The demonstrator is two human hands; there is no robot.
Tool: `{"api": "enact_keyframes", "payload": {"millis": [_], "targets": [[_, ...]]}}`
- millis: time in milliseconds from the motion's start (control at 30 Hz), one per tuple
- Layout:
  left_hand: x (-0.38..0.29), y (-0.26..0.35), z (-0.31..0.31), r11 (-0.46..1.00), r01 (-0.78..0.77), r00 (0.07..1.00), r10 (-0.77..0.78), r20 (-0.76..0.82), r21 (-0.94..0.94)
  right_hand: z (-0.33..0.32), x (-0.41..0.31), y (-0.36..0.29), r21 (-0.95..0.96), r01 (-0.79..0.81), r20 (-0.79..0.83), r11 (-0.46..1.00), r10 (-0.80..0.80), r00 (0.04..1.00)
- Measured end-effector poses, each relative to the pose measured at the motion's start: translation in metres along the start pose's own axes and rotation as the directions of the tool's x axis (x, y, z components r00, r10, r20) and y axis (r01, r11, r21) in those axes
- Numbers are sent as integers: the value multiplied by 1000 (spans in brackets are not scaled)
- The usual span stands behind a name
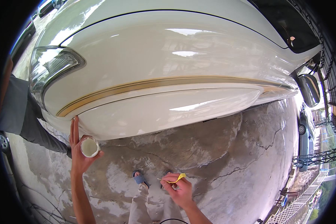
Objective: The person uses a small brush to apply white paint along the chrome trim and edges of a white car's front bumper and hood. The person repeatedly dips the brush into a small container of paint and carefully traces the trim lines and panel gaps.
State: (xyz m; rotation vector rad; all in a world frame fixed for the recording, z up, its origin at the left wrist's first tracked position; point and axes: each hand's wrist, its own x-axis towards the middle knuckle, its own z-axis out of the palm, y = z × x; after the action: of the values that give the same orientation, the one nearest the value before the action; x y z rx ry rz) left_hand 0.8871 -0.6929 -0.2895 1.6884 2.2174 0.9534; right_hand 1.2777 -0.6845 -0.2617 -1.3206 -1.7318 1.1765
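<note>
The side of a white vehicle fills the upper view, with a gold and brown stripe along it. My left hand holds a small white cup with pale contents, its mouth facing up. Two extended fingers of that hand touch the body panel just below the stripe's left end. Down near my feet, apart from the vehicle, my right hand pinches a thin yellow tool, perhaps a small brush. Its narrow tip points left.
A headlight is at the left, and a side mirror juts out at the right. Another person's dark-clad leg stands close beside my left hand. Cracked, stained concrete lies below. A parked car and metal lattice railing are farther right.
</note>
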Motion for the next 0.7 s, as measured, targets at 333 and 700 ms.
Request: {"api": "enact_keyframes", "payload": {"millis": [333,700], "targets": [[-8,23,1,983,-64,996,73,-43,171,-13,69,-32,85,260,-236,962,-234,943],[-11,69,36,932,315,942,-284,177,-178,-67,286,-102,-11,669,-584,744,-548,599]]}}
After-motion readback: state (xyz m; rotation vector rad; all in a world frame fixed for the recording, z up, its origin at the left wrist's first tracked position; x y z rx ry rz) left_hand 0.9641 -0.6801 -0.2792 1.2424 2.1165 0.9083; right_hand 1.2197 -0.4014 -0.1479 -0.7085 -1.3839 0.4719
